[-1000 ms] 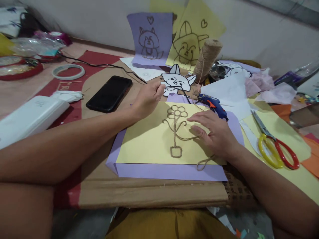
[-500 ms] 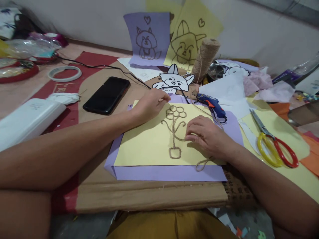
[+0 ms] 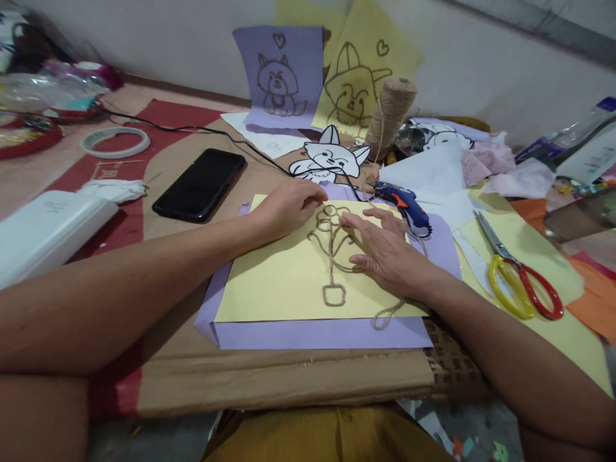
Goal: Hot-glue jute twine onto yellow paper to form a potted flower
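Observation:
A yellow paper sheet [image 3: 283, 282] lies on a purple sheet [image 3: 308, 333], on brown cardboard [image 3: 269, 378]. A flower in a pot is laid out on it in brown twine [image 3: 333, 269]. My left hand [image 3: 286, 208] rests at the flower's head, fingers curled in a pinch beside the petals; what it grips is too small to name. My right hand [image 3: 385, 250] lies flat on the twine's right leaf, fingers stretched toward the petals. A loose twine end [image 3: 387, 314] trails below my right wrist.
A blue glue gun [image 3: 403, 202] lies just behind the sheet, a twine spool [image 3: 389, 115] behind it. Yellow-and-red scissors [image 3: 514, 276] lie to the right, a black phone [image 3: 199, 185] and white box [image 3: 45, 231] to the left. Animal drawings [image 3: 279, 77] lean on the wall.
My left hand has come down from the black cord onto the flower's head. My right hand has slid up the twine toward the petals and flattened.

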The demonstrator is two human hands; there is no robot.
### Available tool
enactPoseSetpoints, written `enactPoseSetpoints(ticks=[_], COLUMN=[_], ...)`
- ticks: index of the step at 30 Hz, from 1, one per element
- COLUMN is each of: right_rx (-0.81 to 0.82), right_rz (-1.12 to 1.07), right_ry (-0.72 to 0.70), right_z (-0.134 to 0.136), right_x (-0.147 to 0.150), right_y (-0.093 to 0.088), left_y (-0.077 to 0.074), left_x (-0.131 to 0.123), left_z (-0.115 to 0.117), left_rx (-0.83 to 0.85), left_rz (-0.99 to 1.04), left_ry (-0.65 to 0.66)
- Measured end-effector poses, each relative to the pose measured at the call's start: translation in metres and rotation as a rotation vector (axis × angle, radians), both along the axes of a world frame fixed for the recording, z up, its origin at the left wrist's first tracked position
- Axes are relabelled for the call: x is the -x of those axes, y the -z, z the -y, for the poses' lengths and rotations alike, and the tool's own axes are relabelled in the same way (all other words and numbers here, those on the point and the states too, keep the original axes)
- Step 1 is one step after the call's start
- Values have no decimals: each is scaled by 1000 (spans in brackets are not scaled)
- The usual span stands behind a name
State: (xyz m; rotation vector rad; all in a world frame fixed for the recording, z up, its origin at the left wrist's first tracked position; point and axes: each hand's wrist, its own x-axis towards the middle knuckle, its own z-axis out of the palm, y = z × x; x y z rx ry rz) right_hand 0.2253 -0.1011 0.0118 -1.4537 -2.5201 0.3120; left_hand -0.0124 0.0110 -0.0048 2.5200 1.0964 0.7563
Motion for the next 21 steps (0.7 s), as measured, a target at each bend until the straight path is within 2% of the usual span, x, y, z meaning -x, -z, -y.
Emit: enactPoseSetpoints(ticks=[8,12,17,21], right_rx=[-57,-28,-110,-79], right_rz=[-13,15,-51,-36], right_ry=[13,1,30,18], right_z=[-4,-4,-3,-1], right_x=[0,-1,-4,-5], right_y=[4,3,-2,1], left_y=[0,-1,2,2], left_x=[0,0,1,2], left_z=[-1,0,-3,-4], left_rx=[-3,7,21,32], left_rz=[4,0,21,63], left_ry=[11,1,6,-27])
